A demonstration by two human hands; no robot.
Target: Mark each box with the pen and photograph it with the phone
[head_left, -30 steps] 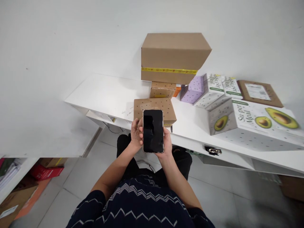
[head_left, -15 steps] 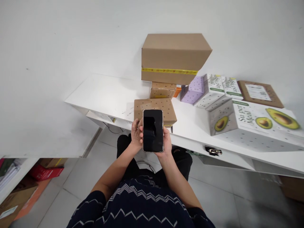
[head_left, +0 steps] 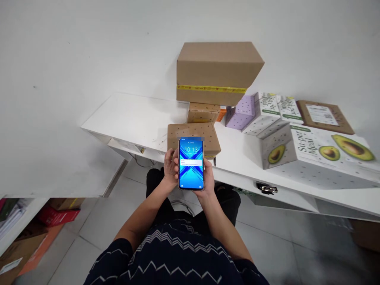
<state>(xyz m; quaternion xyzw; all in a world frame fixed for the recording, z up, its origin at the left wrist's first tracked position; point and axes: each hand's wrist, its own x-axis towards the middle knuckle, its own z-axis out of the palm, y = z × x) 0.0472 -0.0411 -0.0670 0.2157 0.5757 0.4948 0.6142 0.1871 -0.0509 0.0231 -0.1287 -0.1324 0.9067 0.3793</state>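
A smartphone (head_left: pixel 191 174) in a clear case is held upright in front of me, its screen lit blue with the time 10:13 and a notification bar. My right hand (head_left: pixel 209 176) is shut on it, the palm behind and the fingertips wrapped round its left edge. My left hand (head_left: pixel 170 168) is beside that left edge, fingers loosely curled and apart, holding nothing visible; whether it touches the phone I cannot tell. Just behind the phone, a small brown carton (head_left: pixel 192 132) with a dotted pattern sits on the white desk (head_left: pixel 130 118).
A large brown box (head_left: pixel 219 71) with yellow tape stands at the back. Rightward are a purple box (head_left: pixel 242 113), white avocado-printed boxes (head_left: pixel 332 150) and a labelled carton (head_left: pixel 326 114). A metal latch (head_left: pixel 267 189) sits on the desk's front. Shelved boxes (head_left: pixel 59 213) are at lower left.
The phone's screen was black and is now lit, showing a lock screen. Both hands and the boxes have stayed in the same places.
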